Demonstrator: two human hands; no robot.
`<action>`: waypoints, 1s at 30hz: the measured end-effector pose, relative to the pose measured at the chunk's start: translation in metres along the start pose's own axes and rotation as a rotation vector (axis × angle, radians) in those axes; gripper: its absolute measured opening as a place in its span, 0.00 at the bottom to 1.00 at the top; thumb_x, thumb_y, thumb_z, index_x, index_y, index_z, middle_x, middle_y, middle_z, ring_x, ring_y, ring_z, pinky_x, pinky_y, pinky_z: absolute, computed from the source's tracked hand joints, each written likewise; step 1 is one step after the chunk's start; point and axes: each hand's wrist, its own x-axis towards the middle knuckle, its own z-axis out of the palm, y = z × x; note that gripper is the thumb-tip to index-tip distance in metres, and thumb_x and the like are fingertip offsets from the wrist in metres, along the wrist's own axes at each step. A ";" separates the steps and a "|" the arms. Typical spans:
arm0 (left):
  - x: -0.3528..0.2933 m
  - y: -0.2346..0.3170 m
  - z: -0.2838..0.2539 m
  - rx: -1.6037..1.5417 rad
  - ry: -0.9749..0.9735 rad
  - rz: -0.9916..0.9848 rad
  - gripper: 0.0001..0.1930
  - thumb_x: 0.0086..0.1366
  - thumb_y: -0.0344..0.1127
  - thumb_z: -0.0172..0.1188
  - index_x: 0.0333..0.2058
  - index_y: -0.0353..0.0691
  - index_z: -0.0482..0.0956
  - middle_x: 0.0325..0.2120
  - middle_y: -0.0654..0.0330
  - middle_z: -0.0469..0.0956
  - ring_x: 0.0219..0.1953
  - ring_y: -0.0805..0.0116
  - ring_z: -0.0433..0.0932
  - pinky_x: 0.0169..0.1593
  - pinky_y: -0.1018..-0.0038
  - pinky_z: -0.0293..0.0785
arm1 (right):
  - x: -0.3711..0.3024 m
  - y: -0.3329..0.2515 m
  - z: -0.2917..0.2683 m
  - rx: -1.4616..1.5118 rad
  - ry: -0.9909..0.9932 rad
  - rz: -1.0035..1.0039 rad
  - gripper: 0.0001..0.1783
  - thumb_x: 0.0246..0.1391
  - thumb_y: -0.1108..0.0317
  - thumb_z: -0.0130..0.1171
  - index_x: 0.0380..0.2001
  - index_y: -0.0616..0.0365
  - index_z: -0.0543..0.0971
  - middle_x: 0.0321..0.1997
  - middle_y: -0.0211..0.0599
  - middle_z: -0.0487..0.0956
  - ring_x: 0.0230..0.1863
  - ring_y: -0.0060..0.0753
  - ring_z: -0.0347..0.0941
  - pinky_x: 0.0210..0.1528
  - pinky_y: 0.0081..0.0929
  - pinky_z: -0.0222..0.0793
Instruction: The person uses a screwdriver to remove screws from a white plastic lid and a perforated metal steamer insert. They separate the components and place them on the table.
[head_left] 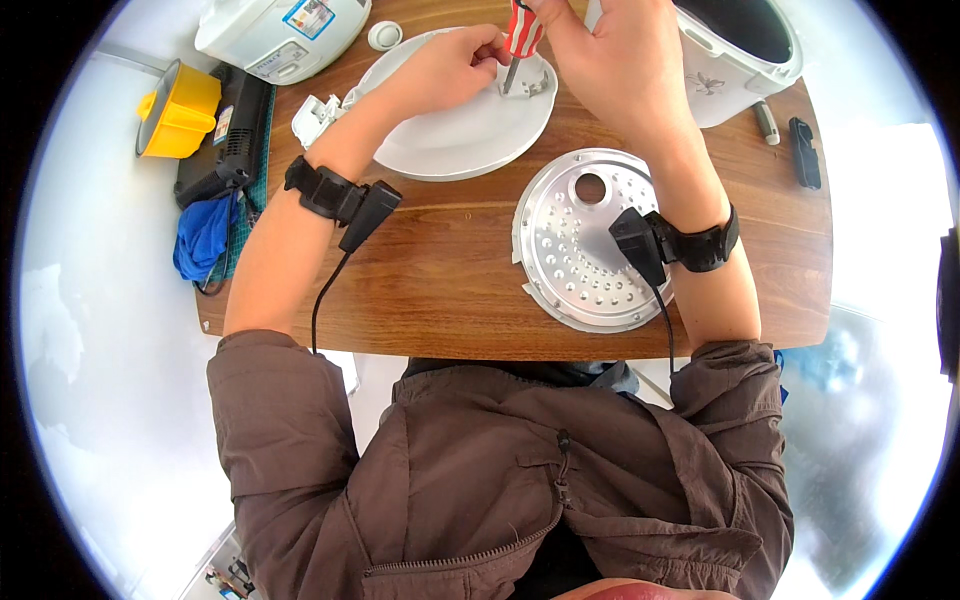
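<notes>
My right hand [622,62] grips a screwdriver [526,32] with a red-and-white handle. The screwdriver slants down, its tip at a small fitting [530,85] on a round white plastic lid [450,145]. Over the same lid, my left hand [448,68] is closed, thumb and fingers pinched just left of the screwdriver shaft. Whatever those fingers pinch is too small or hidden to name. Near my right forearm lies a perforated round metal plate [560,220].
A white rice cooker [285,40] stands at the far left, a white pot-shaped body [735,75] at the far right. Beside the lid are a white plastic piece [315,118] and a round white cap [385,36]. Yellow container [185,110], black case [225,150] and blue cloth [203,238] sit left.
</notes>
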 end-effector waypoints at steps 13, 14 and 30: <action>-0.008 0.021 -0.010 -0.037 -0.020 -0.111 0.08 0.69 0.29 0.55 0.43 0.35 0.79 0.32 0.62 0.82 0.33 0.70 0.77 0.43 0.72 0.73 | 0.005 0.014 0.008 0.012 0.023 -0.184 0.24 0.52 0.78 0.68 0.54 0.59 0.81 0.49 0.42 0.81 0.33 0.31 0.78 0.34 0.25 0.73; -0.008 0.021 -0.012 0.011 -0.042 -0.124 0.08 0.69 0.29 0.55 0.44 0.35 0.79 0.32 0.63 0.82 0.33 0.70 0.77 0.43 0.72 0.74 | 0.006 0.013 0.008 0.020 0.026 -0.232 0.23 0.52 0.78 0.68 0.54 0.58 0.81 0.48 0.41 0.82 0.35 0.31 0.78 0.34 0.25 0.73; -0.039 -0.003 -0.050 -0.779 0.550 -0.105 0.08 0.75 0.27 0.51 0.47 0.34 0.78 0.30 0.67 0.76 0.28 0.80 0.73 0.33 0.82 0.71 | 0.002 0.014 0.006 0.258 -0.237 -0.053 0.19 0.52 0.83 0.67 0.48 0.64 0.82 0.44 0.34 0.84 0.30 0.12 0.71 0.25 0.11 0.61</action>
